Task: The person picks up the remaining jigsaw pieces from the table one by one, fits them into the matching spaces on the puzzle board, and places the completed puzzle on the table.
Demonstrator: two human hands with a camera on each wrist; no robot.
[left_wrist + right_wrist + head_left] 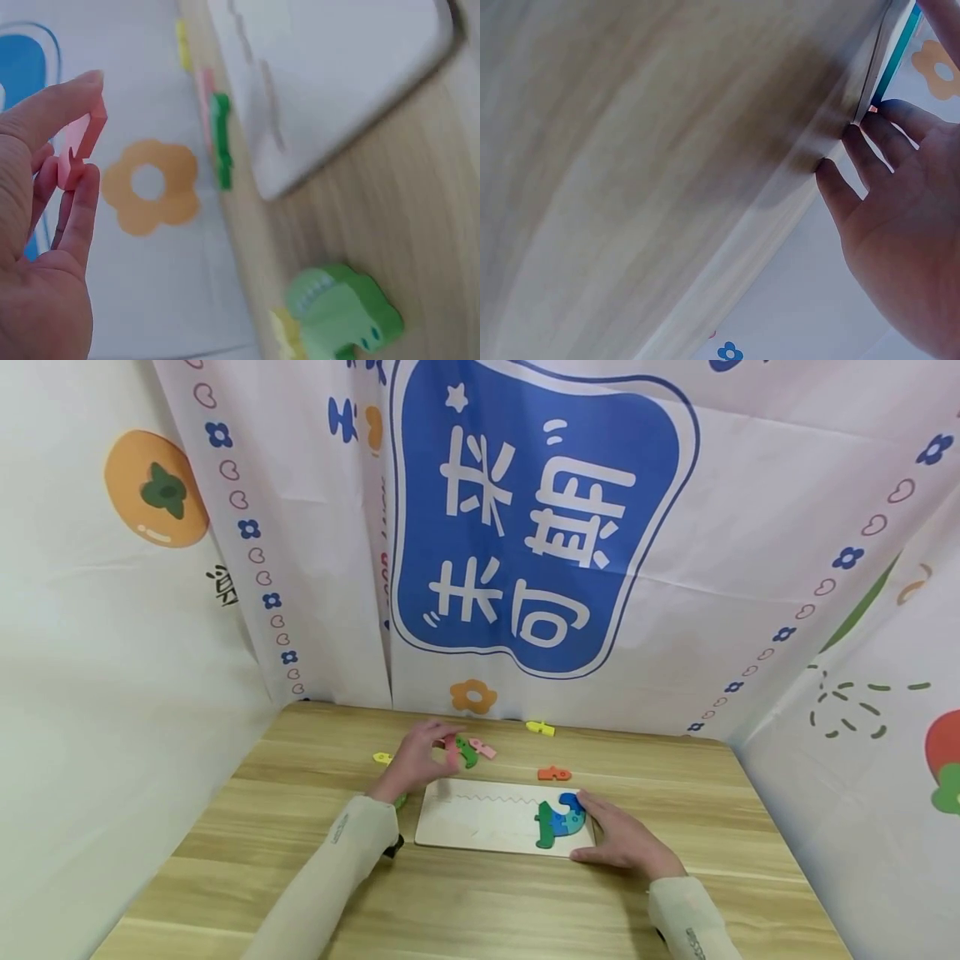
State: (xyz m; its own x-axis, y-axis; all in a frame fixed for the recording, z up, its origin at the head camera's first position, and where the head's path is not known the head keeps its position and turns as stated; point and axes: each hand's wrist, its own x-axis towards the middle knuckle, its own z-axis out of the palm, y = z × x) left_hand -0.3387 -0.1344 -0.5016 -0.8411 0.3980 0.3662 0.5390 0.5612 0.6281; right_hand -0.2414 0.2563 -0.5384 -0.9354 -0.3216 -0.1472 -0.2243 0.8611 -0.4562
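My left hand [418,760] pinches a pink puzzle piece [82,135] between thumb and fingers, raised off the table beyond the board. A pale wooden puzzle board [480,827] lies flat, with a zigzag line along its upper part. At its right end sit joined blue and teal pieces [570,820] and a dark green piece [546,827]. My right hand [622,837] holds that end, thumb at the near edge and fingers at the far corner. In the right wrist view its fingertips [847,131] touch the board's edge and the tabletop.
Behind the board lie a green piece [468,753], another pink piece [482,748], an orange piece [555,774] and a yellow piece [540,728]. A light green dinosaur-head piece [341,311] lies left of the board, near a yellow piece [383,758]. A printed curtain [330,568] hangs behind the table.
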